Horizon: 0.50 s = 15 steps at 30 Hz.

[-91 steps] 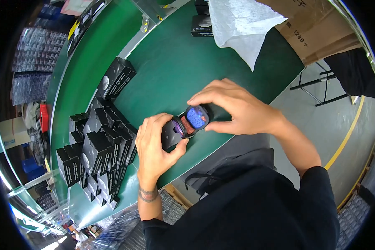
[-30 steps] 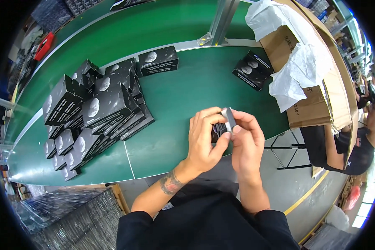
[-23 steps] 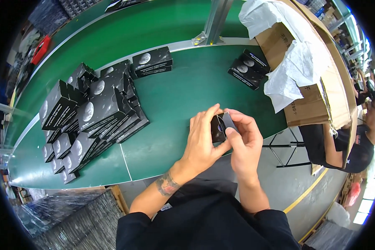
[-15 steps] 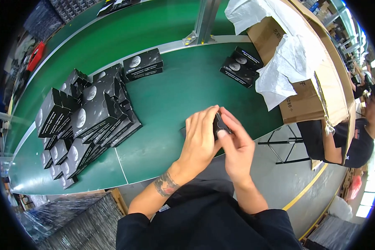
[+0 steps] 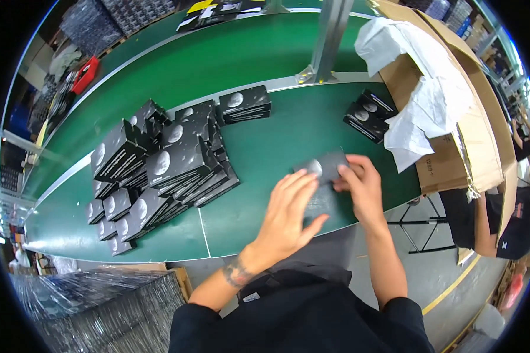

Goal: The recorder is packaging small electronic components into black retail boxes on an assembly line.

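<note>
A small black box (image 5: 328,163) printed with a grey moon is over the near part of the green table, slightly blurred by motion. My right hand (image 5: 362,183) pinches its right end between thumb and fingers. Fingers stretched and thumb spread wide, my left hand (image 5: 285,213) is open, with its fingertips at the box's near left edge. A dark greyish patch below the box is too blurred to make out. To the left lies a heap of similar black boxes (image 5: 179,167), stacked unevenly, with one box (image 5: 245,105) at its far right end.
Two more black boxes (image 5: 366,120) lie at the far right beside a big open carton (image 5: 444,167) draped with white wrapping sheet (image 5: 427,112). A metal post (image 5: 330,44) rises at the table's far edge, before a green belt (image 5: 235,56). Another person (image 5: 494,220) is beyond the carton.
My hands have drawn apart and the box has come into view, its moon face showing. My left hand has opened off it while the right keeps hold. The whole view has shifted.
</note>
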Motion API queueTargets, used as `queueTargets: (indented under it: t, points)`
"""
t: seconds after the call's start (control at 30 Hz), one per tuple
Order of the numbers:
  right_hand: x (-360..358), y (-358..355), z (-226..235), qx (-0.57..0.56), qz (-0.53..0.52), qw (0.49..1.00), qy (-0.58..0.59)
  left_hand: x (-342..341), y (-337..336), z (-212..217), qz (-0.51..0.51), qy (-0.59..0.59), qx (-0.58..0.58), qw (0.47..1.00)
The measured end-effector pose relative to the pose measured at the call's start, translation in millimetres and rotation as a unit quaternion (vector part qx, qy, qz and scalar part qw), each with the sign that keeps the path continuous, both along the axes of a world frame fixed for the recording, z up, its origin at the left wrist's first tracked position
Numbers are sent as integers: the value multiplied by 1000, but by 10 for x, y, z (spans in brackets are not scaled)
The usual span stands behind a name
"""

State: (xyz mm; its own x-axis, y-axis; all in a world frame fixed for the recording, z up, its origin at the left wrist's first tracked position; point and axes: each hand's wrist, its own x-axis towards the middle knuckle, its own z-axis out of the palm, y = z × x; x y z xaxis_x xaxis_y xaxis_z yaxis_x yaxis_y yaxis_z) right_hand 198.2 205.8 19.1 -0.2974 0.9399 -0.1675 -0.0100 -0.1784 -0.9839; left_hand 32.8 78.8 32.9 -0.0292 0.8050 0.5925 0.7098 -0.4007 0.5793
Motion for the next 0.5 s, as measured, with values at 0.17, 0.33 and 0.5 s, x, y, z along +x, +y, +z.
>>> queueTargets:
  t: [0.17, 0.33, 0.5]
  points:
    - [-804, 235, -89, 245, 79, 958, -124, -167, -312, -203, 38, -37, 0, 999]
    - [-318, 1042, 177, 533, -109, 798, -258, -285, -478, -258, 68, -41, -29, 996]
    - [536, 1977, 9, 414, -15, 844, -342, -230, -354, -190, 33, -58, -34, 997]
